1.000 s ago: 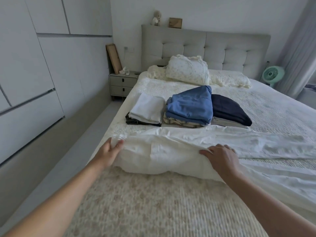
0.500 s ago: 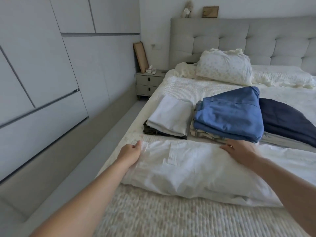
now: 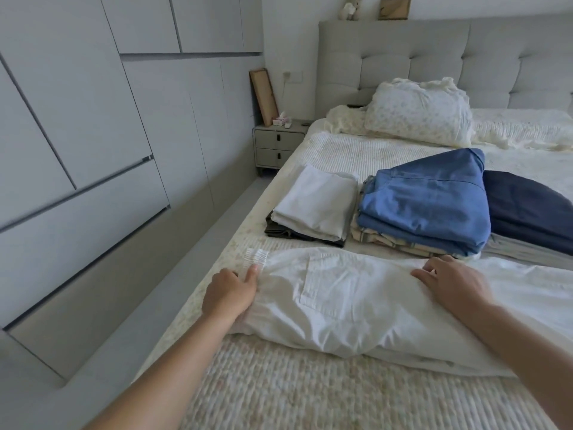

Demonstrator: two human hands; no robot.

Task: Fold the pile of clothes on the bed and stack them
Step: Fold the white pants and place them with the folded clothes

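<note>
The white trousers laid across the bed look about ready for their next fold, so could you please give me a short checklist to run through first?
1. White trousers lie flat across the bed: ok, a few wrinkles remain.
2. Left hand at the elastic waistband: ok, one finger rests on the cloth just below it.
3. Right hand rests on the far edge of the trousers: ok.
4. Leg ends aligned: cannot tell, they run out of view to the right.
5. Folded stacks clear of the trousers: the white stack ok; the blue stack not ok, it sits right at the trousers' far edge.
</note>
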